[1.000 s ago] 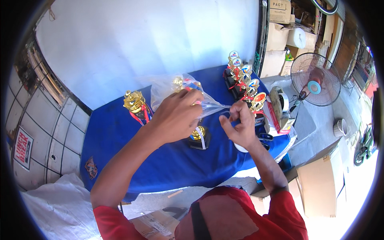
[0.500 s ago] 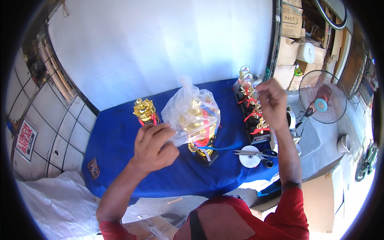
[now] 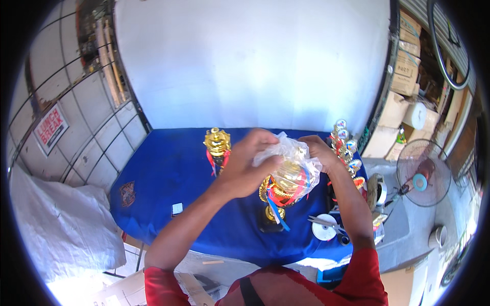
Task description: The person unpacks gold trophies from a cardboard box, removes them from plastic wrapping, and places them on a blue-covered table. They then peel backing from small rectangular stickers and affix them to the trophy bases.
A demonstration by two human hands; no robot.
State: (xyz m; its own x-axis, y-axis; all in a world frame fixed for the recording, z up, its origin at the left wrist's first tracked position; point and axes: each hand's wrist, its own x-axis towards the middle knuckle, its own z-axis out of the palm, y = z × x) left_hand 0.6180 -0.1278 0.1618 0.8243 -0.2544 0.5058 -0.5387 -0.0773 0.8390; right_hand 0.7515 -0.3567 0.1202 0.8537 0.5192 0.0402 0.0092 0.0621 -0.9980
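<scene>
Trophy (image 3: 275, 212): finished in glossy, metallic-looking gold
Bag (image 3: 286, 148): formed of crinkled, shiny, see-through plastic
Table covering (image 3: 168, 168): made of matt cloth
Carton (image 3: 393, 110): made of matt cardboard

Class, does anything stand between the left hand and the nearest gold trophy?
Yes: a clear plastic bag covers the upper part of the trophy, between it and the left hand; the black base is uncovered.

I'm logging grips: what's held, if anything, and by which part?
The plastic bag over the gold trophy, seemingly by its upper left in the left hand; unclear whether the right hand grips its upper right.
</scene>
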